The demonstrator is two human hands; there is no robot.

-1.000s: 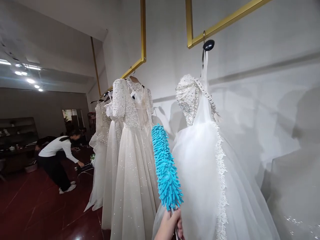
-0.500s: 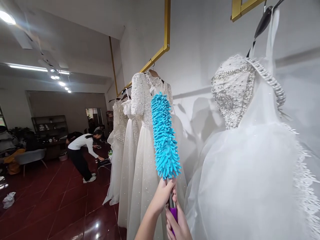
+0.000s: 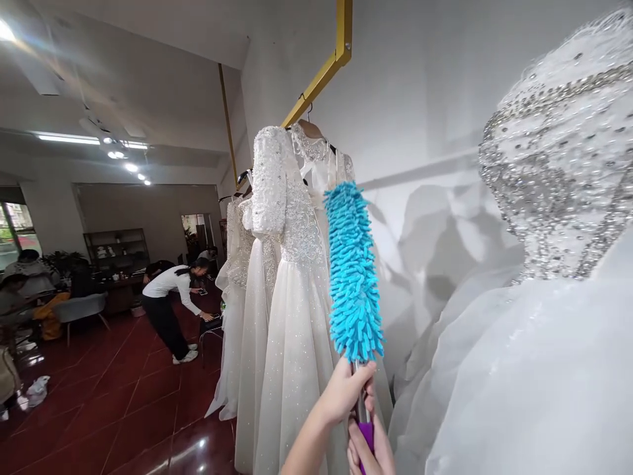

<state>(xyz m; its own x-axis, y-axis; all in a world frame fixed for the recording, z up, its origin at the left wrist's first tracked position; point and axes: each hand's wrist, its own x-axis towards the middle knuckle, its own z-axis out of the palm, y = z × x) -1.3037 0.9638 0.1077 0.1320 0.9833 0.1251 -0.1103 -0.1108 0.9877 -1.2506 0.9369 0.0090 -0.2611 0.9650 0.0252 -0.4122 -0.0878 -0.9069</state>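
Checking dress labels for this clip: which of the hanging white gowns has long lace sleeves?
The gown just left of the blue duster, hanging from the gold rail. Its lace sleeve shows; the beaded gown at far right and the gowns behind show none.

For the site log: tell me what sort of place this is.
Most likely a bridal shop showroom: white beaded gowns hang from a gold rail along the wall, above a glossy red tile floor. Both hands hold a blue duster.
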